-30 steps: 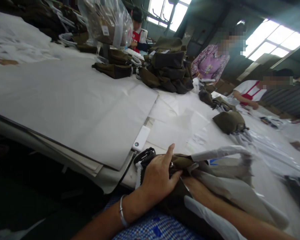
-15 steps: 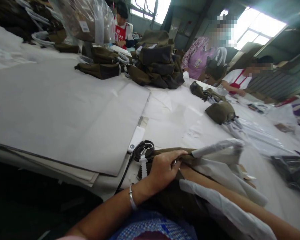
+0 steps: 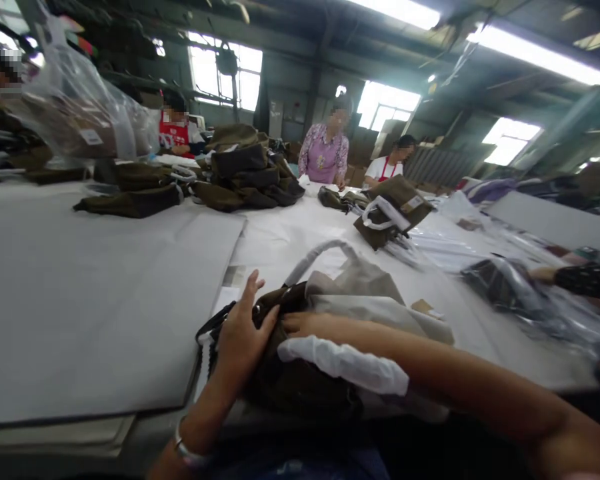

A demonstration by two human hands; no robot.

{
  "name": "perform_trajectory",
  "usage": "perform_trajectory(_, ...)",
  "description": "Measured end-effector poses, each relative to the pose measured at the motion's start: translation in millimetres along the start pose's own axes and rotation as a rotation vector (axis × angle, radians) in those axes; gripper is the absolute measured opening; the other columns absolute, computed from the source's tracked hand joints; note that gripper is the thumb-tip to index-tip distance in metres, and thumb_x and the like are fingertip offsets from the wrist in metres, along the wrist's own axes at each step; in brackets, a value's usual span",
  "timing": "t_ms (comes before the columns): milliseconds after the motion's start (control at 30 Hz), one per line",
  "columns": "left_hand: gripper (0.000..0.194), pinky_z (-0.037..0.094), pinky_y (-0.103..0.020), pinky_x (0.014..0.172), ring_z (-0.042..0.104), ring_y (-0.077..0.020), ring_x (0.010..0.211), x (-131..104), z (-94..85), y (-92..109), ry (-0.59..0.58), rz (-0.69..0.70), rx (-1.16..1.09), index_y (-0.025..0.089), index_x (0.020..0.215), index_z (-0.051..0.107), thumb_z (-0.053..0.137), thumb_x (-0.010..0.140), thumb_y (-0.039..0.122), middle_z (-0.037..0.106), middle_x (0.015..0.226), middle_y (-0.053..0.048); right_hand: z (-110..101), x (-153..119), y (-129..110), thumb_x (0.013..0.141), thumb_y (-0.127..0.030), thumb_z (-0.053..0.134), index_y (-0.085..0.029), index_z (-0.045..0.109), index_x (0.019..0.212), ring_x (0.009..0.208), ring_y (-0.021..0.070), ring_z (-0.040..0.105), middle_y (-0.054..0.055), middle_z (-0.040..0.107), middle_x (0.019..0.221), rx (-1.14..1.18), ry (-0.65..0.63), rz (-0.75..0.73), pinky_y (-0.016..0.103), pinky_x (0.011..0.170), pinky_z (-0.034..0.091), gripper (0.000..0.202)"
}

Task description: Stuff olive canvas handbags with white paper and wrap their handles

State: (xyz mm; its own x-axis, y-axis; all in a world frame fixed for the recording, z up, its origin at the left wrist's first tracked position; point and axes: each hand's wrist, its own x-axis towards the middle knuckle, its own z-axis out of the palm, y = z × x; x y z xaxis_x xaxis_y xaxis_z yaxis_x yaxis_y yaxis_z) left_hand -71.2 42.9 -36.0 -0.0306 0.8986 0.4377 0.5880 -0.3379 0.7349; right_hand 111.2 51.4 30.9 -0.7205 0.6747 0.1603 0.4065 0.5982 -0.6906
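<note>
An olive-brown handbag (image 3: 300, 390) lies in front of me, with one handle (image 3: 345, 363) wrapped in white paper on the near side and another wrapped handle (image 3: 310, 260) arching up at the back. Thin whitish lining paper (image 3: 380, 310) spills from its right side. My left hand (image 3: 243, 337) rests against the bag's left end, thumb and fingers apart. Beside it sit a coiled black strap (image 3: 213, 327) and a white toothed strip (image 3: 205, 360). My right hand (image 3: 297, 325) reaches into the bag's opening; its fingertips are hidden inside.
Large flat sheets (image 3: 95, 313) cover the table's left side. A pile of olive bags (image 3: 250, 173) stands at the back, and another bag (image 3: 393, 207) sits behind right. Clear plastic packaging (image 3: 520, 293) lies at the right, where a co-worker's dark sleeve (image 3: 590, 280) reaches in. Other people stand across the table.
My view has swung right and up. My left hand has let go of the bag's edge and spread its fingers. The bag behind right now stands tilted up, showing its handle.
</note>
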Motion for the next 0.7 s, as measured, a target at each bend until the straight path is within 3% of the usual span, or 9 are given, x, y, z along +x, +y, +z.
perform_trajectory(100,0.053,0.04,-0.054,0.117,0.051,-0.0326,0.14,10.4,-15.1,19.6,0.108,0.184,0.118,0.023,0.145,0.053,0.064,0.093,0.031,0.057,0.149,-0.011,-50.4,-46.8,-37.1,0.094,-0.02,0.062,-0.024,0.071,0.124,0.121,0.0206,0.066,0.006,0.071,0.13,-0.224,0.005,-0.086,0.033,0.107,0.05,0.031)
perform_trajectory(167,0.036,0.045,-0.049,0.114,0.06,-0.0297,0.131,16.8,-25.3,43.7,0.053,0.27,0.0,0.025,0.13,0.067,0.062,0.095,0.033,0.066,0.138,-0.008,-76.0,-97.0,-50.7,0.099,-0.03,0.058,-0.026,0.069,0.128,0.118,0.022,0.068,0.006,0.072,0.127,-0.452,0.36,0.017,0.036,0.104,0.052,0.031)
perform_trajectory(267,0.028,0.057,-0.039,0.103,0.07,-0.0248,0.116,25.8,-33.9,90.0,-0.326,0.4,-0.281,0.029,0.121,0.073,0.065,0.095,0.037,0.074,0.124,-0.003,-90.2,-178.4,-43.0,0.1,-0.04,0.053,-0.025,0.075,0.114,0.111,0.0292,0.07,0.009,0.076,0.116,-0.757,0.874,0.369,0.045,0.1,0.054,0.03)
perform_trajectory(300,0.033,0.056,-0.039,0.103,0.069,-0.0252,0.12,28.4,-33.8,105.6,-0.494,0.479,-0.32,0.031,0.126,0.071,0.068,0.093,0.038,0.073,0.128,-0.003,-88.4,-201.9,-34.5,0.099,-0.045,0.052,-0.023,0.076,0.11,0.103,0.0308,0.073,0.01,0.077,0.111,-0.801,0.927,0.523,0.045,0.09,0.057,0.034)
perform_trajectory(367,0.06,0.051,-0.043,0.11,0.057,-0.0286,0.135,31.8,-28.1,133.4,-0.767,0.673,-0.291,0.037,0.141,0.059,0.078,0.084,0.041,0.062,0.145,-0.003,-77.2,-237.2,-14.2,0.097,-0.053,0.049,-0.023,0.077,0.104,0.082,0.03,0.075,0.01,0.079,0.093,-0.667,0.806,0.816,0.04,0.07,0.06,0.042)
perform_trajectory(433,0.098,0.044,-0.05,0.115,0.042,-0.0333,0.145,31.3,-16.2,153.6,-0.91,0.849,-0.207,0.041,0.153,0.042,0.09,0.067,0.044,0.046,0.158,-0.005,-60.6,-254.6,3.2,0.097,-0.056,0.044,-0.023,0.078,0.105,0.071,0.0279,0.074,0.009,0.079,0.088,-0.3,0.614,0.92,0.036,0.056,0.059,0.048)
perform_trajectory(500,0.121,0.038,-0.057,0.116,0.032,-0.0375,0.149,27.1,-0.7,164.5,-0.959,0.948,-0.133,0.04,0.157,0.031,0.095,0.055,0.048,0.036,0.163,-0.01,-44.3,-256.1,11.7,0.094,-0.054,0.049,-0.022,0.077,0.111,0.083,0.0295,0.075,0.009,0.079,0.1,0.026,0.564,0.816,0.039,0.066,0.063,0.046)
perform_trajectory(600,0.13,0.027,-0.067,0.117,0.018,-0.0421,0.152,18.4,21.7,165.3,-0.976,0.969,-0.019,0.032,0.161,0.023,0.094,0.054,0.054,0.024,0.165,-0.018,-27.6,-239.7,5.3,0.088,-0.05,0.061,-0.02,0.073,0.121,0.113,0.0339,0.069,0.01,0.075,0.117,0.28,0.702,0.585,0.047,0.099,0.056,0.046)
perform_trajectory(700,0.135,0.019,-0.073,0.117,0.008,-0.0454,0.153,14.0,35.9,156.1,-0.958,0.932,0.058,0.028,0.163,0.018,0.093,0.055,0.055,0.014,0.167,-0.023,-20.3,-212.5,-15.2,0.096,-0.058,0.048,-0.022,0.07,0.126,0.116,0.0329,0.068,0.011,0.076,0.112,0.534,0.762,0.466,0.048,0.1,0.056,0.052)
